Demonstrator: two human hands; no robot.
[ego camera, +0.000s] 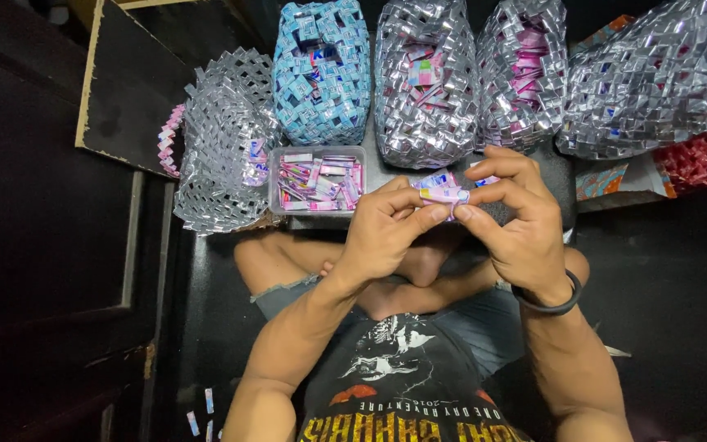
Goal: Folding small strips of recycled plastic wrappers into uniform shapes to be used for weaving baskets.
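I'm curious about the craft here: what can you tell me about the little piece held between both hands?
The folded wrapper strip is a small, flat piece of glossy packaging, pink and lilac with some white. It lies roughly level, pinched at its ends between thumb and fingers of the left hand and right hand, above the crossed legs, just before the clear plastic tray.

Dark floor (664, 270): five woven wrapper bags (425, 82), clear tray (317, 182) of folded wrappers.
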